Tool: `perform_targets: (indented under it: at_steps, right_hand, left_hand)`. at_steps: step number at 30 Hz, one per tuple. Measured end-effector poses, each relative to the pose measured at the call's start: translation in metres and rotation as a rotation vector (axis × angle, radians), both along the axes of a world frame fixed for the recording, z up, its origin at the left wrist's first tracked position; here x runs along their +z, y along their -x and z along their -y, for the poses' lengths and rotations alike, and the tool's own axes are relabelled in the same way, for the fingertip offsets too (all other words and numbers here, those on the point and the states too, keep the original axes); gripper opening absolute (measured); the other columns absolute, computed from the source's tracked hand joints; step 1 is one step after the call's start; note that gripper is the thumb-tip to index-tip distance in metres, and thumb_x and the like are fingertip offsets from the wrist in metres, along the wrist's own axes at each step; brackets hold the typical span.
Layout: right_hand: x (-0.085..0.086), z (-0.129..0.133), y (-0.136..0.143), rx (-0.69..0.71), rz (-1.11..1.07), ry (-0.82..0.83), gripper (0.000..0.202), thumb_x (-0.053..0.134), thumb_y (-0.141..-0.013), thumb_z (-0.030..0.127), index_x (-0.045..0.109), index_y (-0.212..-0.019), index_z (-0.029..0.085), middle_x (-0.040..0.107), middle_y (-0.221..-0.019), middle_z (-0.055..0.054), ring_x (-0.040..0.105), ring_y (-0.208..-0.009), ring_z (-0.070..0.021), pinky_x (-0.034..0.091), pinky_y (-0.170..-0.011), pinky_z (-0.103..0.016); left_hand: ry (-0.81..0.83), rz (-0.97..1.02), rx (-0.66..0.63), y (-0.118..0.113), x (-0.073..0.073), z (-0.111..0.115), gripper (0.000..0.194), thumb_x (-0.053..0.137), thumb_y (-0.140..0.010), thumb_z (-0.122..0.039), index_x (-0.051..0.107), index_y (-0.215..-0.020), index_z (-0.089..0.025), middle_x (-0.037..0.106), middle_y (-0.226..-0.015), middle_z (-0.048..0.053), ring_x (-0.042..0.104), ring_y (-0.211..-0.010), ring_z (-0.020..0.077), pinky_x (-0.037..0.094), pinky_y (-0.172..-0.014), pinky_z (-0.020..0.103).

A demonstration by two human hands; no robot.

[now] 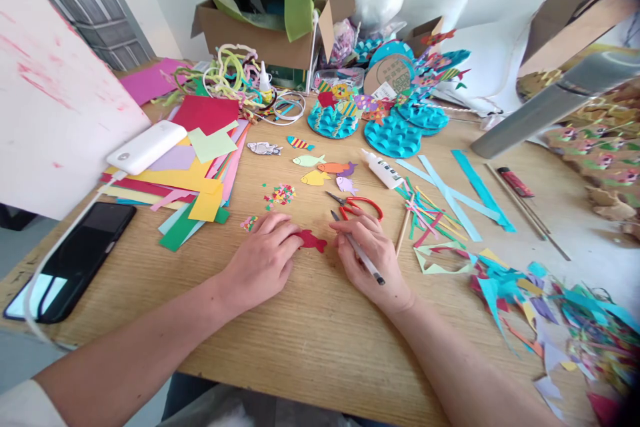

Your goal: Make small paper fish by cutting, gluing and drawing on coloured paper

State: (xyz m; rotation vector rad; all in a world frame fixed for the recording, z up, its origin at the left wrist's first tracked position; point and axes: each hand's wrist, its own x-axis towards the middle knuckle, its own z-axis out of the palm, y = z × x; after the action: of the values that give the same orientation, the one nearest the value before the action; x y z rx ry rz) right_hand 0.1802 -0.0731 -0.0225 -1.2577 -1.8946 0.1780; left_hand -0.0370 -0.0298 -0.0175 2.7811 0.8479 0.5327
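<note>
A red paper fish [313, 241] lies on the wooden table, its head end partly under the fingers of my left hand [270, 255]. My right hand [369, 257] is closed around a pen [364, 256], whose tip points up and away to the left. Just beyond that hand are red-handled scissors [361, 207]. Small coloured paper dots [281, 195] lie in a pile beyond my left hand. Farther back are several cut paper fish, among them an orange one [333, 167] and a yellow one [315, 178], beside a white glue bottle [383, 169].
Coloured paper sheets [207, 110], a white power bank [147, 148] and a black phone [75, 260] are at the left. Paper strips [450, 197] and scraps [543, 307] cover the right. Blue round bases [393, 135] stand at the back, near a grey cylinder [540, 113].
</note>
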Motion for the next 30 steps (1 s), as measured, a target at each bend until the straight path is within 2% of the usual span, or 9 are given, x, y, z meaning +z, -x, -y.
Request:
perform_targets:
  at_steps: [6, 9, 14, 19, 22, 24, 27, 30]
  right_hand:
    - [0.002, 0.000, 0.001, 0.113, -0.013, 0.018, 0.032, 0.048, -0.083, 0.006, 0.060, -0.106, 0.024, 0.073, -0.090, -0.004, 0.066, -0.088, -0.0229, 0.047, -0.100, -0.051]
    - [0.002, 0.001, 0.001, 0.116, -0.007, 0.051, 0.033, 0.048, -0.082, 0.006, 0.061, -0.107, 0.024, 0.072, -0.082, -0.003, 0.065, -0.080, -0.0221, 0.047, -0.099, -0.052]
    - [0.001, 0.002, 0.001, 0.159, -0.040, 0.078, 0.036, 0.049, -0.083, 0.005, 0.062, -0.109, 0.026, 0.071, -0.075, 0.001, 0.066, -0.074, -0.0203, 0.045, -0.102, -0.051]
    - [0.002, 0.007, 0.003, 0.161, -0.122, 0.116, 0.027, 0.049, -0.090, 0.012, 0.063, -0.109, 0.026, 0.073, -0.080, -0.001, 0.069, -0.081, -0.0208, 0.045, -0.103, -0.050]
    - [0.001, 0.009, 0.003, 0.028, -0.315, 0.199, 0.021, 0.050, -0.096, 0.025, 0.065, -0.111, 0.024, 0.074, -0.083, -0.004, 0.070, -0.084, -0.0222, 0.052, -0.092, -0.045]
    - [0.001, 0.007, 0.003, -0.070, -0.467, 0.250, 0.023, 0.051, -0.097, 0.036, 0.068, -0.103, 0.023, 0.073, -0.084, -0.006, 0.069, -0.082, -0.0224, 0.055, -0.082, -0.041]
    - [0.002, 0.002, 0.002, -0.144, -0.647, 0.302, 0.031, 0.057, -0.092, 0.048, 0.071, -0.083, 0.022, 0.070, -0.076, -0.005, 0.067, -0.070, -0.0205, 0.055, -0.070, -0.036]
    - [0.003, -0.002, 0.002, -0.158, -0.793, 0.422, 0.032, 0.065, -0.084, 0.053, 0.069, -0.079, 0.021, 0.064, -0.065, -0.002, 0.061, -0.053, -0.0170, 0.054, -0.055, -0.032]
  left_hand:
    - [-0.011, -0.002, 0.016, -0.002, 0.002, 0.002, 0.027, 0.050, -0.086, -0.007, 0.068, -0.105, -0.013, 0.068, -0.112, 0.009, 0.049, -0.118, 0.0281, 0.042, -0.106, 0.049]
    - [0.000, -0.019, 0.015, -0.002, 0.003, 0.002, 0.029, 0.049, -0.087, -0.008, 0.066, -0.110, -0.013, 0.067, -0.119, 0.009, 0.049, -0.121, 0.0277, 0.037, -0.111, 0.050]
    - [0.025, -0.078, 0.005, -0.002, 0.003, 0.002, 0.039, 0.049, -0.089, -0.011, 0.060, -0.126, -0.014, 0.060, -0.137, 0.008, 0.041, -0.136, 0.0291, 0.021, -0.120, 0.057]
    - [0.038, -0.087, -0.003, -0.002, 0.003, 0.001, 0.042, 0.049, -0.090, -0.013, 0.057, -0.131, -0.015, 0.054, -0.143, 0.011, 0.036, -0.140, 0.0296, 0.022, -0.119, 0.059]
    - [0.027, -0.034, -0.027, -0.002, 0.005, 0.002, 0.040, 0.047, -0.092, -0.015, 0.058, -0.130, -0.014, 0.056, -0.139, 0.013, 0.039, -0.137, 0.0292, 0.028, -0.117, 0.055]
    - [0.036, -0.028, -0.069, -0.003, 0.006, 0.003, 0.040, 0.046, -0.093, -0.017, 0.057, -0.131, -0.015, 0.057, -0.136, 0.012, 0.042, -0.135, 0.0281, 0.030, -0.117, 0.053]
    - [0.056, -0.080, -0.111, -0.003, 0.006, 0.004, 0.040, 0.047, -0.095, -0.023, 0.056, -0.134, -0.019, 0.055, -0.137, 0.012, 0.045, -0.132, 0.0277, 0.029, -0.116, 0.054]
    - [0.058, -0.128, -0.115, -0.003, 0.004, 0.006, 0.042, 0.049, -0.096, -0.028, 0.054, -0.137, -0.023, 0.053, -0.139, 0.013, 0.045, -0.132, 0.0291, 0.028, -0.115, 0.058]
